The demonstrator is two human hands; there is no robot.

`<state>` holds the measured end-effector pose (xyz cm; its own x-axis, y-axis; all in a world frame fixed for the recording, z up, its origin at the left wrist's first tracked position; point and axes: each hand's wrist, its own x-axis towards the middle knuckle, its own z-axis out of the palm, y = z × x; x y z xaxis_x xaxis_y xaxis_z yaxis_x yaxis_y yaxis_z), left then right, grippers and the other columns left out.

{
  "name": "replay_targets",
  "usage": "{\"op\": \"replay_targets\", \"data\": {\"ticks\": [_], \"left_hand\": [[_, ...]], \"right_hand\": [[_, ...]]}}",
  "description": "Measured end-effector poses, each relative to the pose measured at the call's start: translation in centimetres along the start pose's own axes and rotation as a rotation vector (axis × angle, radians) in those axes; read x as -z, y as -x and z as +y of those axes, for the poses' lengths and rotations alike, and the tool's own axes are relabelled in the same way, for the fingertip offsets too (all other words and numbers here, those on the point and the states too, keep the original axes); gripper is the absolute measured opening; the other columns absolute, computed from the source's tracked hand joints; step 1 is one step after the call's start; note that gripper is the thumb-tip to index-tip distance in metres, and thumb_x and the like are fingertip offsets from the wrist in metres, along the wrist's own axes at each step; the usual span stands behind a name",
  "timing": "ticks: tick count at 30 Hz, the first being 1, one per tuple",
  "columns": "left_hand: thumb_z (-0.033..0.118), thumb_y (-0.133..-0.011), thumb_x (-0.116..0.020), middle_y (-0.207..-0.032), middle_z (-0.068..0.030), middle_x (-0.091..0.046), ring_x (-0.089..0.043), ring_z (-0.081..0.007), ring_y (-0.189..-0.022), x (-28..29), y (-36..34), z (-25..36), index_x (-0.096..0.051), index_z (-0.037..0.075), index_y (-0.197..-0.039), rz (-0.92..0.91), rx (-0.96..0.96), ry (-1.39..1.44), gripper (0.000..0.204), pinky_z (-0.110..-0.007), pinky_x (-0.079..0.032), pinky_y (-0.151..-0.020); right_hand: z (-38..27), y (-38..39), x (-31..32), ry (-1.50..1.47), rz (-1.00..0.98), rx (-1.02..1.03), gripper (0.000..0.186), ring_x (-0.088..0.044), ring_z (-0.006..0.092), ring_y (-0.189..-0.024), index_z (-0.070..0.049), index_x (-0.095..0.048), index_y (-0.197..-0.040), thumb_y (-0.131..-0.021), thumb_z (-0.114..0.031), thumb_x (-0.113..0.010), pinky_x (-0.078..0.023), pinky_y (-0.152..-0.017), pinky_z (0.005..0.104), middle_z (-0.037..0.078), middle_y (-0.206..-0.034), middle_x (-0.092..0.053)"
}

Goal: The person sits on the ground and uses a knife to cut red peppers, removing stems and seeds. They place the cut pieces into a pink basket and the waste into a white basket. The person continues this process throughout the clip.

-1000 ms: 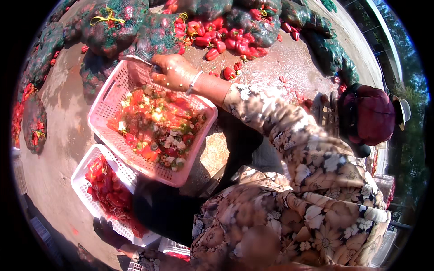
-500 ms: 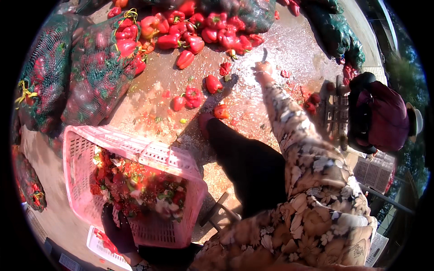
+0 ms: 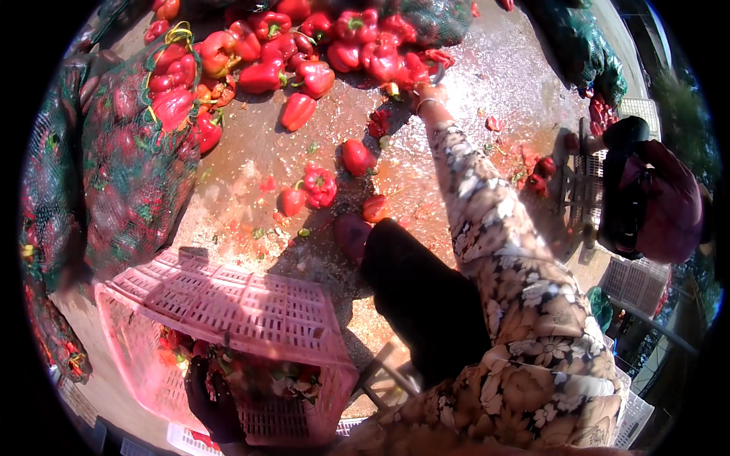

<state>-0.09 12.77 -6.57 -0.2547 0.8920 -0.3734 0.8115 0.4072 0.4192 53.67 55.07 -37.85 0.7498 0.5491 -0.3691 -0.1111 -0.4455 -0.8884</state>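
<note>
My right hand, in a floral sleeve, is closed around a small knife whose short blade points away from me. It is at the right edge of a heap of red bell peppers; whether it touches one I cannot tell. My left hand, in a dark glove, reaches into a pink slatted crate at the lower left. Pepper scraps, red, green and pale, lie inside that crate. The left fingers are dark and blurred against the scraps, so their grip is unclear.
Green mesh sacks of peppers stand at the left, another green sack at the far right. Loose peppers and bits litter the wet floor before my shoe. A co-worker bends at the right beside crates.
My right hand with the knife has gone forward and left to the pepper heap. My left hand has moved further into the crate among the scraps. The whole view has shifted somewhat.
</note>
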Motion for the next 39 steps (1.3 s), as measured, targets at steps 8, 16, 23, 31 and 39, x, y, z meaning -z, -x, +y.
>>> {"op": "replay_targets", "data": {"ticks": [8,16,23,31,39], "left_hand": [[0.000,-0.085,-0.060,-0.117,-0.0177,-0.060,-0.057,-0.0323,-0.111,0.7,1.6,-1.0,-0.059,-0.003,-0.115,0.001,0.032,-0.060,0.031,-0.040,-0.046,-0.096],[-0.002,-0.085,-0.060,-0.115,-0.0178,-0.061,-0.058,-0.0322,-0.109,0.6,2.3,0.1,-0.060,-0.003,-0.113,0.042,0.029,-0.074,0.028,-0.040,-0.047,-0.094],[-0.004,-0.084,-0.061,-0.117,-0.0181,-0.061,-0.058,-0.0320,-0.111,0.8,1.0,4.5,-0.060,-0.004,-0.115,0.144,-0.123,-0.016,0.031,-0.040,-0.047,-0.095],[-0.001,-0.080,-0.067,-0.111,-0.0151,-0.064,-0.065,-0.0246,-0.095,1.6,4.7,7.3,-0.060,0.002,-0.117,0.285,-0.196,0.415,0.038,-0.034,-0.053,-0.082],[0.008,-0.073,-0.078,-0.109,-0.0180,-0.062,-0.064,-0.0286,-0.097,5.1,12.8,8.7,-0.057,0.000,-0.119,0.719,-0.260,0.665,0.051,-0.036,-0.052,-0.083]], "right_hand": [[0.0,-1.3,0.6,-0.032,-0.019,-0.034,0.029,-0.066,0.0225,-0.065,-0.001,-0.054,-0.109,-0.082,-0.004,-0.063,-0.052,-0.048,0.0326,0.015,-0.088,-0.066],[-2.7,1.9,0.2,0.218,0.102,0.275,0.040,-0.064,0.0187,-0.085,-0.001,-0.059,-0.117,-0.078,-0.008,-0.069,-0.052,-0.075,0.0320,0.011,-0.095,-0.067],[-8.6,8.6,7.1,-0.057,-0.567,0.399,0.031,-0.059,0.0113,-0.074,-0.003,-0.058,-0.108,-0.078,0.003,-0.063,-0.051,-0.068,0.0257,0.002,-0.084,-0.060],[-18.2,37.1,10.8,-0.122,-1.178,0.317,0.019,-0.049,0.0039,-0.065,-0.005,-0.055,-0.102,-0.084,-0.002,-0.061,-0.040,-0.057,0.0191,-0.004,-0.079,-0.054],[-18.9,60.9,12.9,-0.089,-1.696,0.503,0.015,-0.047,0.0006,-0.074,-0.006,-0.058,-0.099,-0.088,0.004,-0.058,-0.041,-0.066,0.0174,-0.006,-0.085,-0.054]]}}
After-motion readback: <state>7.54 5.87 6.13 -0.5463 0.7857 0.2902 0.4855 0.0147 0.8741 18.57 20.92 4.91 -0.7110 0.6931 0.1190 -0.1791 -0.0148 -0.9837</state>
